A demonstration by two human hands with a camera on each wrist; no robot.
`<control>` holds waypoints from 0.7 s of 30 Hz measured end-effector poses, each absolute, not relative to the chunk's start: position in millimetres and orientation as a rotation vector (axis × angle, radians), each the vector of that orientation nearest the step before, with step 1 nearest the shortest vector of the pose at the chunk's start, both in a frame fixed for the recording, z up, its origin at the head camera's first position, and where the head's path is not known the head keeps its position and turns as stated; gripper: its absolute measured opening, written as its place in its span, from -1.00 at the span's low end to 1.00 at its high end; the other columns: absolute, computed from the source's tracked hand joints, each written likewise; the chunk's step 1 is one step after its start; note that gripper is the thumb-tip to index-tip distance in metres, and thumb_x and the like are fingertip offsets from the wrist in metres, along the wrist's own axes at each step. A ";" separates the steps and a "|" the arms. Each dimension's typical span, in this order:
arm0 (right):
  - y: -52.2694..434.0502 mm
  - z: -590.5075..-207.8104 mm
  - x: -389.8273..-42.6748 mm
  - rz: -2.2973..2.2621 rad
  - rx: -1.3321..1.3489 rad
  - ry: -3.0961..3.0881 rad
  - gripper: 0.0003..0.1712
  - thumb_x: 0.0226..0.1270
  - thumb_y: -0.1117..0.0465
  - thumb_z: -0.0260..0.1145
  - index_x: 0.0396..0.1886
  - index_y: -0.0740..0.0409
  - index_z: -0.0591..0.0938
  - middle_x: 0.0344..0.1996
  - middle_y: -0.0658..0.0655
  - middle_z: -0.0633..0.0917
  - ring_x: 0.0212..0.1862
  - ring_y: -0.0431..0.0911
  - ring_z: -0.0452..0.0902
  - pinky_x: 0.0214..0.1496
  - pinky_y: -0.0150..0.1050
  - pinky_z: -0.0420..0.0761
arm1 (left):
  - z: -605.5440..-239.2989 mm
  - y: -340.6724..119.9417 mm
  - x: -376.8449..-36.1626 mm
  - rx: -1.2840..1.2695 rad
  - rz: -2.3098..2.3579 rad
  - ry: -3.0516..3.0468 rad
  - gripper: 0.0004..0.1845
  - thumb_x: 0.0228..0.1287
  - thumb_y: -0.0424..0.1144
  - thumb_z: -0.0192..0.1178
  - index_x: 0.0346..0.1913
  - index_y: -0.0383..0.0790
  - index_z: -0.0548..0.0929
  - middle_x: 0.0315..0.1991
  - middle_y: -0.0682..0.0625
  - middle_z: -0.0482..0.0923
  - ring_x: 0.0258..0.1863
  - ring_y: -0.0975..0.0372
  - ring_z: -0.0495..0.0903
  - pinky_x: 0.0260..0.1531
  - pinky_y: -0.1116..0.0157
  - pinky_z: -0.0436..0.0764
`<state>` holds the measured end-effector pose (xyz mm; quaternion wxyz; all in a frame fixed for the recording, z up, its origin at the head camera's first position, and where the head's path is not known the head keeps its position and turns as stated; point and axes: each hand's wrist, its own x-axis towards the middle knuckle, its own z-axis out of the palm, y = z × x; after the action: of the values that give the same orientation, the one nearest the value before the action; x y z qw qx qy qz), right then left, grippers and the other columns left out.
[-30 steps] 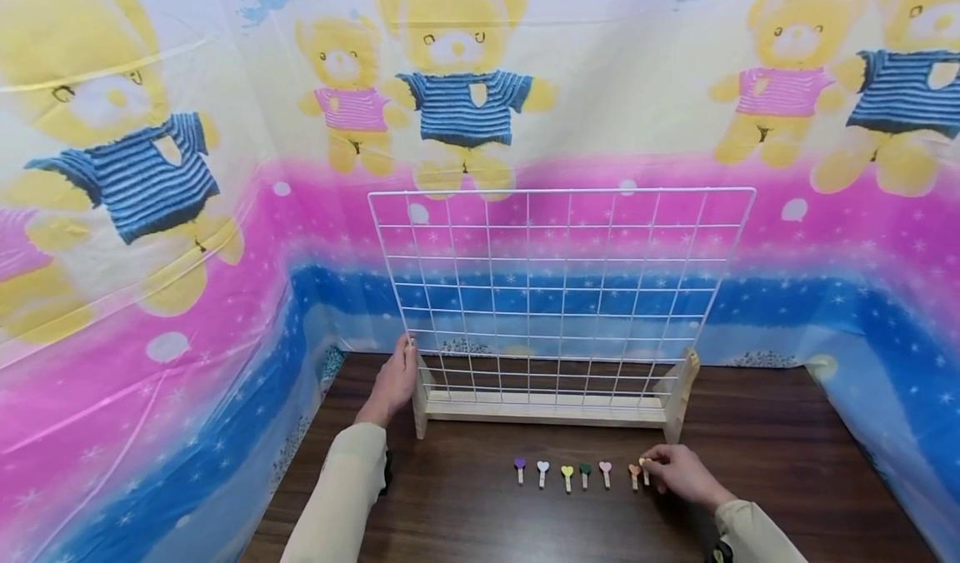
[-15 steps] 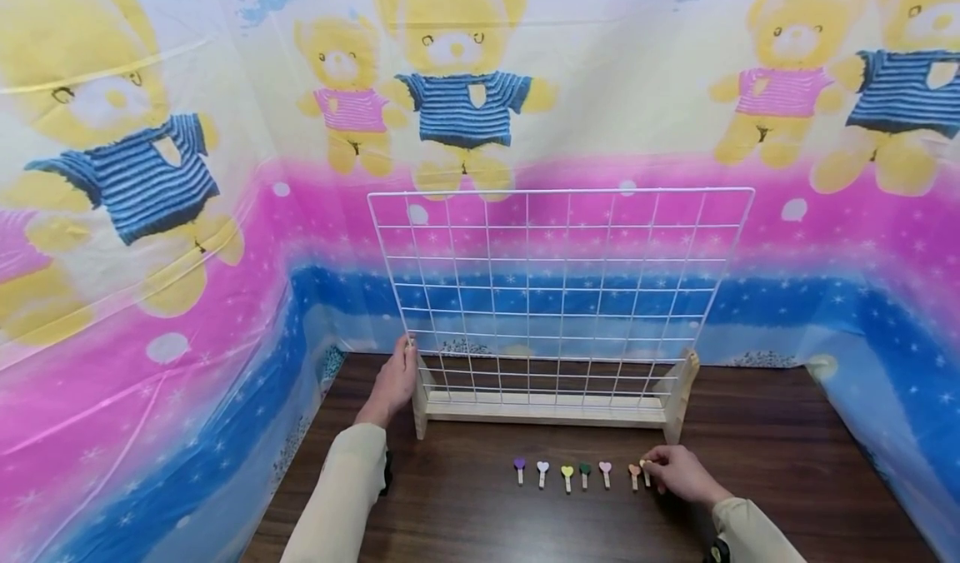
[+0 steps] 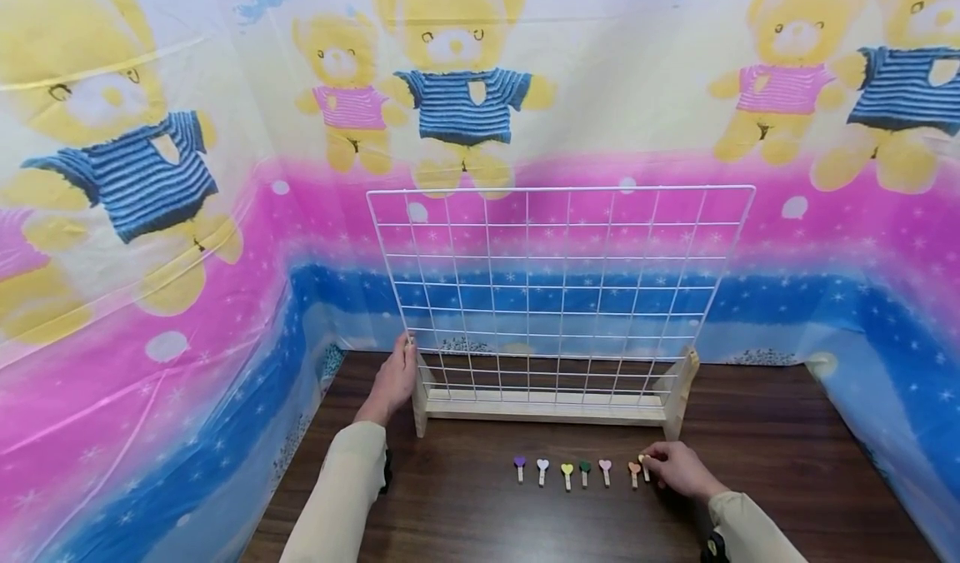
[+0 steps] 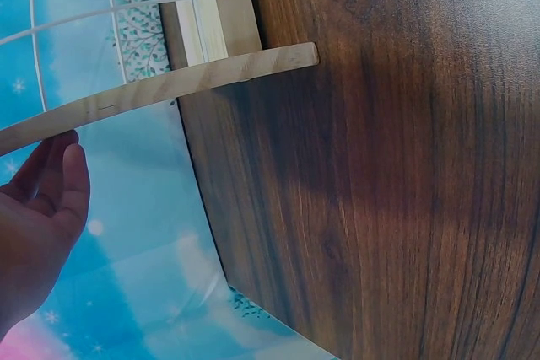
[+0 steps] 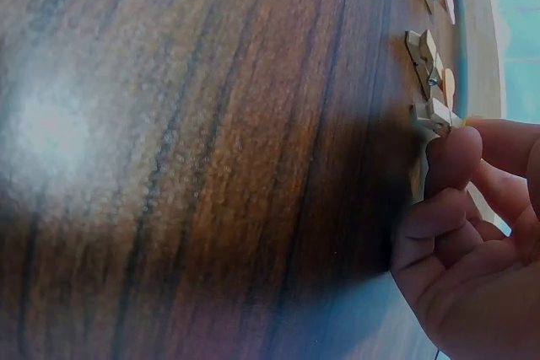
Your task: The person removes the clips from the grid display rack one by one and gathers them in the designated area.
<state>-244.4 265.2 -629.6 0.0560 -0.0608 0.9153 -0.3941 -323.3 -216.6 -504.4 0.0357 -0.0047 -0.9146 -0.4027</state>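
Note:
A white wire grid panel stands upright in a wooden stand. My left hand is at the stand's left upright, its fingertips touching the outer face of the wood in the left wrist view. Several small heart-topped clothespins lie in a row before the stand: a purple one, a white one, a yellow one, a green one, a pink one and an orange one. At the row's right end, my right hand pinches a pale yellow heart clothespin between thumb and forefinger, its heart mostly hidden.
The dark brown wooden table carries everything. A fabric backdrop printed with teddy bears surrounds the table at the back and both sides.
Both hands keep their places, and the clothespins and the stand look unmoved. The right forearm has shifted only slightly; the view has tilted by a hair.

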 end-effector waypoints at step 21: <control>260.6 -630.4 -249.3 -1.142 -0.048 2.810 -0.94 0.18 0.38 0.29 -0.34 0.20 0.65 -0.62 -0.01 0.53 -0.65 -0.14 0.44 -0.59 -0.27 0.44 | -505.7 -216.4 -324.2 -0.018 -1.204 -2.791 -0.46 0.55 0.06 -0.42 0.45 -0.09 0.05 0.24 -0.31 0.34 0.16 -0.14 0.39 0.07 -0.09 0.35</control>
<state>-249.3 260.6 -630.4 0.0539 -0.0157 0.9250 -0.3757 -324.2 -216.4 -505.7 0.0508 -0.0060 -0.9170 -0.3956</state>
